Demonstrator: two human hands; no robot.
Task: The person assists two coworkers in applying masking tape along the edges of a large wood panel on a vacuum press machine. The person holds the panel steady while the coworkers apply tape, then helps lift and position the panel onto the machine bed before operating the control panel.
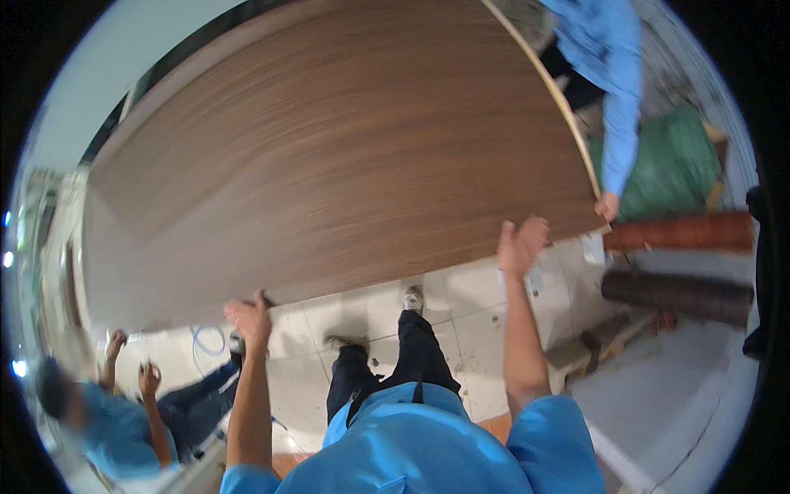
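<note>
Balancing support evenly would suit: brown panel (346, 165) is spanning the far side; left hand (249, 319) and right hand (523, 247) are hanging open at its near edge, thumbs apart, nothing clamped, contact unclear; co-worker's hand (607, 206) is holding the near right corner.

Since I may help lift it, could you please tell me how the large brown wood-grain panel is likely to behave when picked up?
The brown panel is probably stiff: it looks flat, without obvious sag, though the lens bends its edges. It is likely awkward and perhaps heavy, reaching well beyond the left hand and right hand. Its smooth-looking face may be slippery.
</note>
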